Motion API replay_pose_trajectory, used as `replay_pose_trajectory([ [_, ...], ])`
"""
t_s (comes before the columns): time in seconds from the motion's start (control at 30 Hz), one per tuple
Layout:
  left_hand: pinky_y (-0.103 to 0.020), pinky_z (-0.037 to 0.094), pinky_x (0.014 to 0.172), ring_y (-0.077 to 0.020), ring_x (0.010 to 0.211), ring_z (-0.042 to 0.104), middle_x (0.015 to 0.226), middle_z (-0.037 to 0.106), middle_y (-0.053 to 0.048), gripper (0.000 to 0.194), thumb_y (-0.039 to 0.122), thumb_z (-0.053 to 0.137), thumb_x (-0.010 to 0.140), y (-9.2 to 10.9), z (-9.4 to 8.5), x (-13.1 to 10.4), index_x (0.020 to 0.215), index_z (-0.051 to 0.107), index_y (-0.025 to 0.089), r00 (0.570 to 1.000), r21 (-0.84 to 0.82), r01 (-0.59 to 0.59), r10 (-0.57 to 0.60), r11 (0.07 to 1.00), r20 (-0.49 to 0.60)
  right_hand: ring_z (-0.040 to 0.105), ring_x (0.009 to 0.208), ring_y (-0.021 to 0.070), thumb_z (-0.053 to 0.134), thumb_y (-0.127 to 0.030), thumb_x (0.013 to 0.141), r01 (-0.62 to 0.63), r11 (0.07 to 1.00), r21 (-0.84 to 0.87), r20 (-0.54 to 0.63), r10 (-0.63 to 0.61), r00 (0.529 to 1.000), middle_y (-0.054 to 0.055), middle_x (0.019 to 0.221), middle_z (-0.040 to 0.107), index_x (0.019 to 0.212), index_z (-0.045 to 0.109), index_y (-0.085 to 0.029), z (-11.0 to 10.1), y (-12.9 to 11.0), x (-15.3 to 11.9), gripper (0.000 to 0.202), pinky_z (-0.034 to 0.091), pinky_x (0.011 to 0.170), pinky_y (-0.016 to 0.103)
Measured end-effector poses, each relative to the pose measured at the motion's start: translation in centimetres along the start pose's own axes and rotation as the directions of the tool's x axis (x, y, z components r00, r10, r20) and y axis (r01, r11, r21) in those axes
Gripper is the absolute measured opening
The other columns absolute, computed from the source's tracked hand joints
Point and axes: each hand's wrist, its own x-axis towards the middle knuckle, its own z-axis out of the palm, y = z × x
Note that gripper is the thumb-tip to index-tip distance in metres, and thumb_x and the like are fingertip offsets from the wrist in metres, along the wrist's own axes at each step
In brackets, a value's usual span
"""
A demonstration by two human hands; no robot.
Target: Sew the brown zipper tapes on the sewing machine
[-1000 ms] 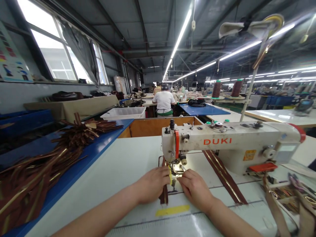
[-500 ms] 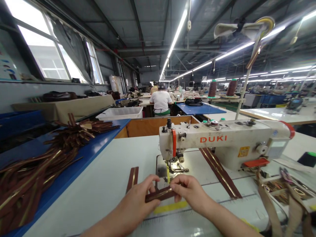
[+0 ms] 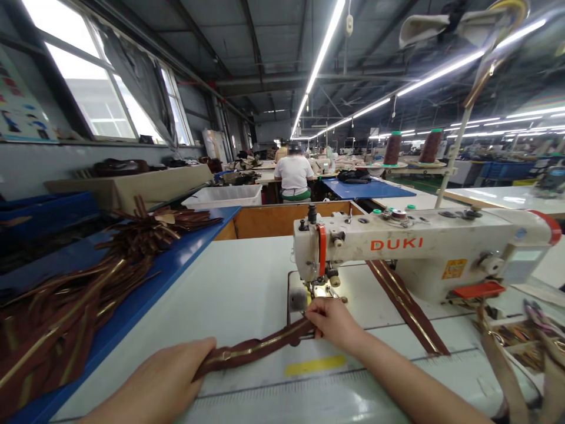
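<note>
With my left hand [image 3: 170, 375] and right hand [image 3: 333, 324] I pinch one long, gold-toothed brown fabric zipper strip [image 3: 258, 348]; a second strip [image 3: 406, 307] slants toward the smooth pale-green table [image 3: 247, 282]'s near edge.

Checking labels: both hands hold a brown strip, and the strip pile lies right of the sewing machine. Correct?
Wrong side: the head view shows the strip pile left of the sewing machine. The left hand and right hand do hold a brown strip.
</note>
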Motion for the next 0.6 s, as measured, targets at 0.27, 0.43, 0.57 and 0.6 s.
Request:
replay_pose_trajectory([
  [0.27, -0.04, 0.055, 0.09, -0.023, 0.108, 0.061, 0.121, 0.063, -0.009, 0.057, -0.001, 0.036, 0.071, 5.8, 4.7, 3.7, 0.122, 0.054, 0.019, 0.817, 0.155, -0.461, 0.486, 0.874, -0.309, 0.054, 0.041, 0.0117, 0.058, -0.026, 0.087, -0.109, 0.994, -0.017, 0.136, 0.11, 0.985, -0.006, 0.05, 0.053, 0.075, 0.057, -0.017, -0.8, 0.7, 1.3, 0.015, 0.036, 0.039, 0.017],
  [0.43, -0.037, 0.057, 0.083, -0.0204, 0.093, 0.062, 0.102, 0.067, -0.009, 0.031, 0.005, 0.042, 0.084, 9.4, 6.3, 7.1, 0.11, 0.057, 0.015, 0.68, 0.144, -0.622, 0.622, 0.77, -0.389, 0.052, 0.04, 0.0118, 0.055, -0.022, 0.087, -0.117, 0.991, -0.065, 0.149, 0.125, 0.981, -0.004, 0.054, 0.056, 0.074, 0.057, -0.017, -1.0, 0.6, 1.7, 0.014, 0.037, 0.04, 0.019],
  [0.57, -0.033, 0.058, 0.073, -0.0182, 0.081, 0.061, 0.087, 0.065, -0.005, 0.019, 0.009, 0.044, 0.089, 9.4, 7.2, 8.4, 0.091, 0.062, 0.016, 0.692, 0.057, -0.64, 0.607, 0.766, -0.39, 0.051, 0.044, 0.0118, 0.051, -0.009, 0.086, -0.044, 0.992, -0.119, 0.085, 0.055, 0.995, -0.004, 0.057, 0.055, 0.076, 0.059, -0.017, -1.9, 0.4, 1.2, 0.015, 0.036, 0.045, 0.021],
  [0.6, -0.032, 0.057, 0.073, -0.0177, 0.081, 0.06, 0.087, 0.064, -0.004, 0.02, 0.009, 0.044, 0.09, 9.3, 7.3, 8.5, 0.089, 0.062, 0.017, 0.698, 0.025, -0.637, 0.59, 0.771, -0.405, 0.053, 0.05, 0.0127, 0.052, -0.006, 0.085, 0.01, 0.988, -0.153, 0.05, -0.003, 0.999, -0.004, 0.06, 0.057, 0.079, 0.061, -0.017, -2.3, 0.4, 0.9, 0.015, 0.038, 0.049, 0.022],
])
